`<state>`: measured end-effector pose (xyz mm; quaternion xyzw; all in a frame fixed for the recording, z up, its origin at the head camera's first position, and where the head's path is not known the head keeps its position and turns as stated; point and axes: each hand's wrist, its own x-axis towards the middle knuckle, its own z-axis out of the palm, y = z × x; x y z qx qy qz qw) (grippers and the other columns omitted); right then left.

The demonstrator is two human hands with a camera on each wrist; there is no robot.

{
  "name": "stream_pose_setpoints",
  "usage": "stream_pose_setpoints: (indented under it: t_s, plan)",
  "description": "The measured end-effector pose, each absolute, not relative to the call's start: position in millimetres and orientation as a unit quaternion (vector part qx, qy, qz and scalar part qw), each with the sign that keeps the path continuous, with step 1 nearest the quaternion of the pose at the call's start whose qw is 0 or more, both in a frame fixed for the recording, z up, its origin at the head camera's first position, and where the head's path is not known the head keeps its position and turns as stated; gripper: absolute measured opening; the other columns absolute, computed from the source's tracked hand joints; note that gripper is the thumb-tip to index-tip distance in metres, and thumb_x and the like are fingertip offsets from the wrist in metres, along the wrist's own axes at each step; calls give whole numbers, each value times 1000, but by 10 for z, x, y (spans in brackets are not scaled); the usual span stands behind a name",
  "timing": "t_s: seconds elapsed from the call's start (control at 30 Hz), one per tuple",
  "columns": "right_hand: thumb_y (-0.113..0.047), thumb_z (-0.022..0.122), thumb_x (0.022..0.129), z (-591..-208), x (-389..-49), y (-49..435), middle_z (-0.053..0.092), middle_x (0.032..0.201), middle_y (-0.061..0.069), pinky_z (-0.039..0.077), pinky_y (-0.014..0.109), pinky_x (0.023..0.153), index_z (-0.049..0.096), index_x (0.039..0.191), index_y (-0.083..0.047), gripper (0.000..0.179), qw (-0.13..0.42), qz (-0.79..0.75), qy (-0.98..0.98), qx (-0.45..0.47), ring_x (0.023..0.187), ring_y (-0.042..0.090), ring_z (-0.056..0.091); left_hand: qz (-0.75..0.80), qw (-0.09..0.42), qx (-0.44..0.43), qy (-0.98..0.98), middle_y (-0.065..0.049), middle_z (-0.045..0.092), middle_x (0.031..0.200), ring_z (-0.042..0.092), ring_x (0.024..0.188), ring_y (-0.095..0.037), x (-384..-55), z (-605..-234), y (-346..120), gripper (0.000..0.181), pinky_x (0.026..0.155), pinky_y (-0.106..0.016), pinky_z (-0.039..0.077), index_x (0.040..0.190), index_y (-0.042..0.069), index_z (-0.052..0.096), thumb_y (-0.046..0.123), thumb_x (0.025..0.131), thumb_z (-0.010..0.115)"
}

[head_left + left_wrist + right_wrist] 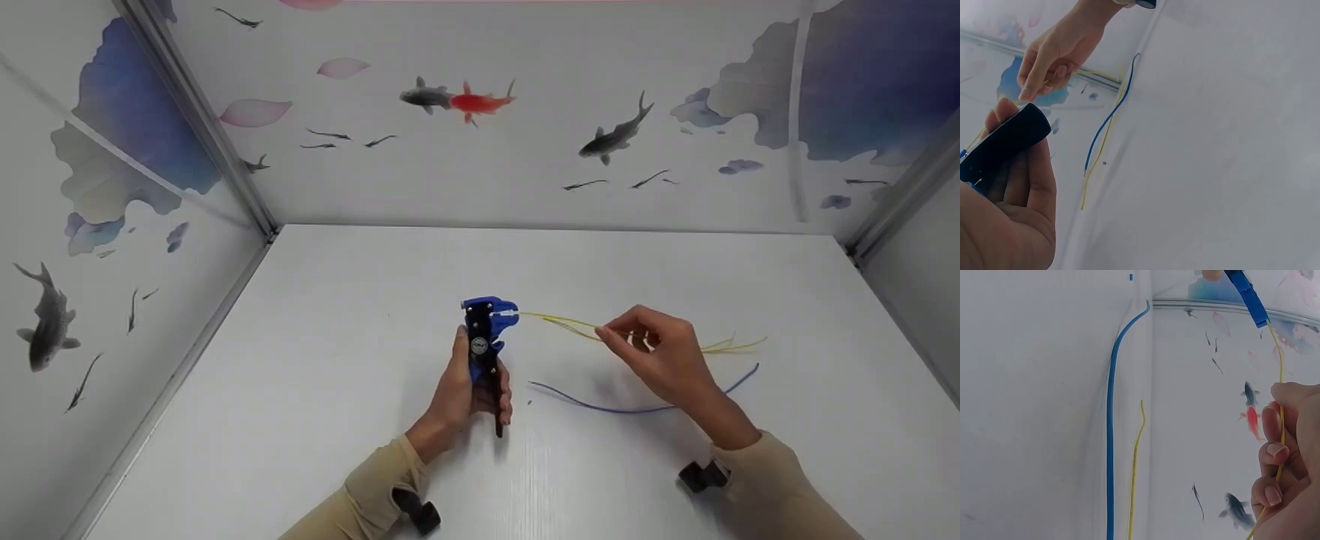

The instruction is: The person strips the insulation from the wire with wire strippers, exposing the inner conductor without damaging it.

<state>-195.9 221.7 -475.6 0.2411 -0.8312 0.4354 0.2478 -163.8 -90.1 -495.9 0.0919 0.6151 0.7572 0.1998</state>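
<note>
My left hand [452,394] grips an automatic wire stripper [478,330] with a blue head and black handle, held upright above the table. The thumb lies along its left side and the fingers curl around the handle. In the right wrist view a yellow wire [1282,363] runs straight from the blue nose of the stripper. My right hand [667,360] pinches that wire between thumb and index finger, and its tail passes through the curled fingers. Another yellow wire [1133,478] lies on the table beside a blue wire [630,412], partly hidden under my right hand.
A tiny blue scrap [529,403] lies on the white table [337,300] near the blue wire's left end. Panels printed with fish and petals stand at the back [525,172] and left, with metal posts [217,127] at the corners.
</note>
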Motion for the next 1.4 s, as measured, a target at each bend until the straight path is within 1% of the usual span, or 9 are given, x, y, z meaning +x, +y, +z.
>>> stream_pose_setpoints:
  t_s: [0.13, 0.3, 0.53, 0.73, 0.87, 1.0, 1.1, 1.27, 1.4]
  plan:
    - [-6, 89, 89, -4748, -1953, 2212, 71, 77, -11, 37, 20, 53, 80, 94, -21, 18, 245, 435, -833, 239, 59, 8, 47, 757, 204, 90, 614, -2, 65, 69, 67, 56, -18, -1632, -4957, -903, 94, 62, -37, 64, 86, 8, 62, 82, 105, 7]
    - [-7, 89, 89, -4755, -1954, 2203, 70, 76, -11, 38, 21, 52, 80, 95, -22, 19, 237, 438, -834, 237, 60, 8, 47, 757, 205, 97, 612, 0, 63, 66, 64, 53, -16, -1623, -4952, -896, 93, 59, -35, 62, 83, 9, 61, 82, 105, 6]
    - [-5, 89, 88, -4780, -1954, 2209, 71, 76, -11, 37, 22, 51, 80, 94, -21, 20, 236, 440, -833, 240, 58, 8, 46, 758, 201, 94, 614, 2, 56, 62, 57, 48, -14, -1621, -4960, -900, 92, 52, -32, 56, 79, 11, 58, 82, 105, 6]
    - [-3, 89, 88, -4774, -1966, 2210, 71, 75, -9, 36, 23, 51, 80, 94, -20, 20, 244, 436, -830, 249, 58, 8, 45, 765, 182, 93, 610, 3, 53, 59, 53, 47, -13, -1639, -4956, -922, 90, 49, -30, 53, 75, 12, 55, 80, 105, 4]
    - [-3, 88, 88, -4759, -1970, 2224, 71, 75, -9, 36, 23, 51, 79, 93, -19, 20, 247, 434, -830, 247, 57, 8, 45, 767, 171, 83, 613, 2, 57, 61, 58, 49, -14, -1664, -4956, -943, 92, 54, -31, 57, 78, 11, 58, 81, 105, 3]
    - [-6, 88, 90, -4751, -1969, 2238, 71, 76, -11, 37, 22, 52, 80, 95, -22, 19, 237, 436, -833, 245, 58, 9, 46, 764, 173, 72, 618, -2, 67, 71, 69, 59, -17, -1666, -4970, -938, 96, 67, -37, 65, 87, 9, 63, 83, 104, 4]
    - [-10, 86, 93, -4747, -1971, 2246, 71, 79, -13, 39, 22, 54, 79, 96, -24, 16, 225, 434, -838, 242, 60, 9, 49, 769, 175, 70, 611, -3, 72, 76, 74, 66, -19, -1663, -4975, -927, 97, 73, -40, 66, 92, 8, 66, 83, 104, 6]
    - [-13, 82, 98, -4778, -1988, 2275, 74, 87, -15, 44, 21, 58, 80, 102, -25, 12, 197, 422, -853, 235, 68, 8, 56, 780, 178, 63, 597, -4, 73, 78, 75, 67, -20, -1657, -4986, -918, 97, 75, -40, 67, 93, 7, 66, 85, 103, 9]
    - [-12, 81, 99, -4802, -1995, 2288, 77, 94, -13, 51, 26, 63, 82, 106, -18, 9, 170, 404, -867, 235, 75, 8, 60, 784, 183, 58, 591, -5, 73, 78, 75, 68, -20, -1656, -4999, -912, 97, 75, -40, 66, 93, 7, 66, 86, 103, 10]
